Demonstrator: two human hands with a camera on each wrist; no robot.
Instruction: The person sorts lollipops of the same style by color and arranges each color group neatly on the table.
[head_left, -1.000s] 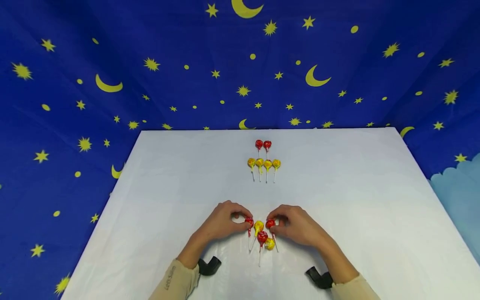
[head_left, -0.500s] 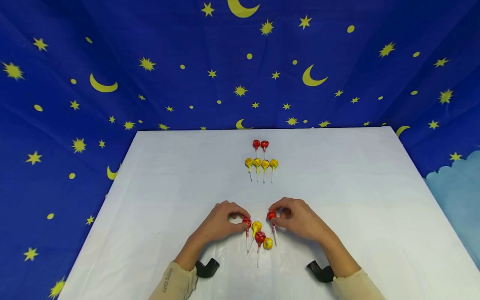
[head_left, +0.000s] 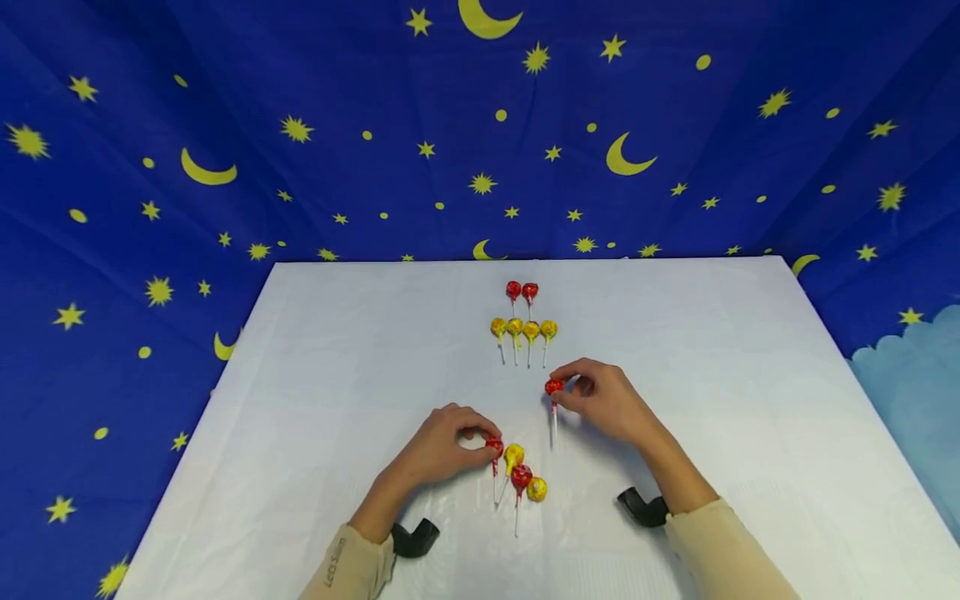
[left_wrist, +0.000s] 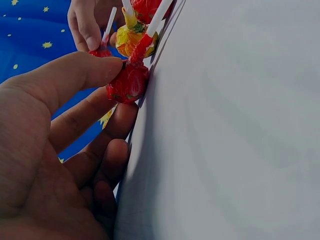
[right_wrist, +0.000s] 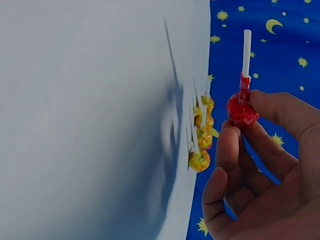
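Observation:
My right hand (head_left: pixel 603 404) pinches a red lollipop (right_wrist: pixel 243 110) by its wrapped head between thumb and fingers; its white stick points back toward me. The right wrist view shows this lollipop raised off the table, with the hand's shadow below. My left hand (head_left: pixel 450 446) pinches another red lollipop (left_wrist: pixel 129 84) by the head at the left side of a small near group. Beside it in that group lie a yellow lollipop (head_left: pixel 513 456), a red lollipop (head_left: pixel 521 477) and a second yellow lollipop (head_left: pixel 537 489).
Farther back on the white table (head_left: pixel 360 350), several yellow lollipops (head_left: pixel 532 331) lie in a row. Behind them are two red lollipops (head_left: pixel 513 290), side by side. A blue curtain (head_left: pixel 360 100) with stars and moons hangs past the table's far edge.
My right hand has lifted its red lollipop from the near group and carried it forward, toward the yellow row. My left hand has stayed in place on its red lollipop.

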